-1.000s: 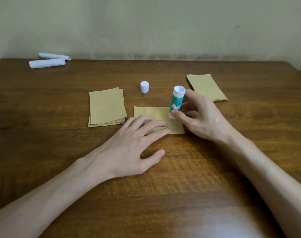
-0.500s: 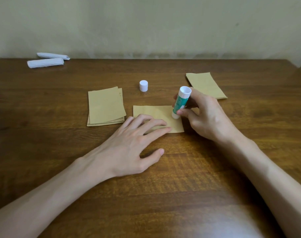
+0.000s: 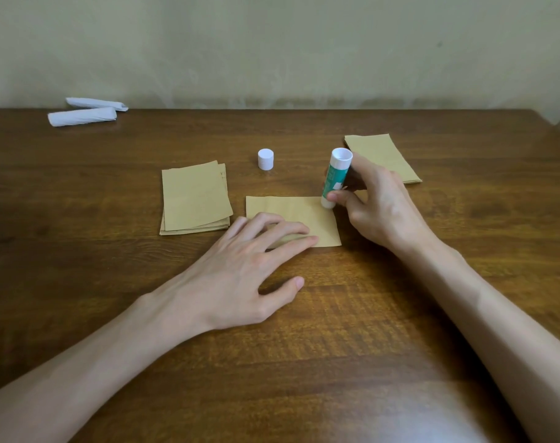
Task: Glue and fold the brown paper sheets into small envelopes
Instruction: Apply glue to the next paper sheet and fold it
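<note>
A single brown paper sheet (image 3: 299, 212) lies flat in the middle of the wooden table (image 3: 336, 330). My left hand (image 3: 240, 266) presses its straight fingers on the sheet's near edge. My right hand (image 3: 377, 206) grips a green and white glue stick (image 3: 334, 177), held nearly upright with its lower end on the sheet's far right corner. The stick's white cap (image 3: 265, 159) stands alone behind the sheet.
A stack of brown sheets (image 3: 193, 198) lies left of the single sheet. Another brown stack (image 3: 382, 156) sits at the back right, partly behind my right hand. Two white rolled papers (image 3: 83, 111) lie at the far left corner, near the wall.
My right hand has slid the glue stick along the sheet's right edge, from its middle toward the far right corner. My left hand has stayed pressed on the sheet.
</note>
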